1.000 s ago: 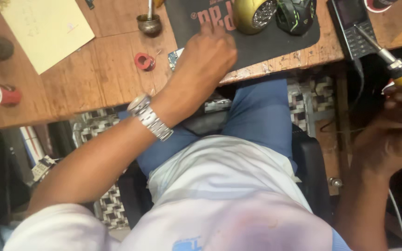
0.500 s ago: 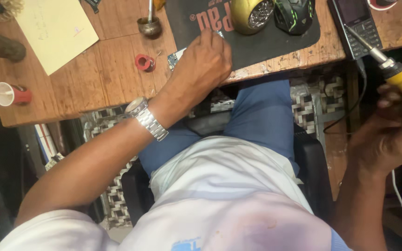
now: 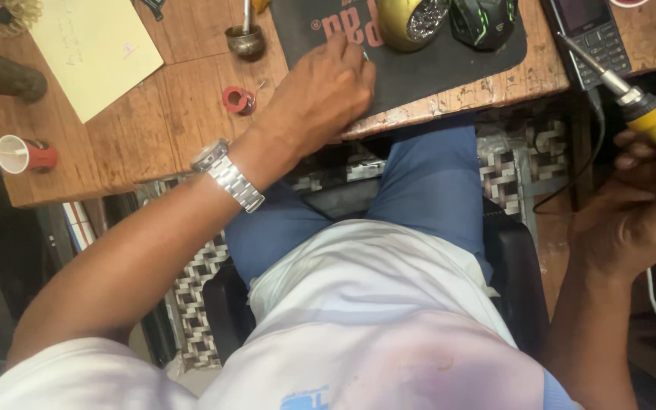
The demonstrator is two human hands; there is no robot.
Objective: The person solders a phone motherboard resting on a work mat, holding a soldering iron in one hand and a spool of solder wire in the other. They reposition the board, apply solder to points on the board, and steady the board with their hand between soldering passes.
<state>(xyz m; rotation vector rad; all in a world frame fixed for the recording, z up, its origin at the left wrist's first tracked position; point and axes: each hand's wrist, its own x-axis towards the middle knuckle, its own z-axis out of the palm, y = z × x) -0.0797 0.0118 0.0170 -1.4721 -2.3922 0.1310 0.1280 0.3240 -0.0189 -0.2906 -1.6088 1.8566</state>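
While left hand (image 3: 320,95) presses black mat (image 3: 434,64), right hand (image 3: 635,220) clamps soldering iron (image 3: 632,102).

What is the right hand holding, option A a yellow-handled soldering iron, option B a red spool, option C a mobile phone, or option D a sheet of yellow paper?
A: the right hand grips the yellow-handled soldering iron off the desk edge, its metal tip pointing toward the mobile phone, while the left hand rests on the dark mat.
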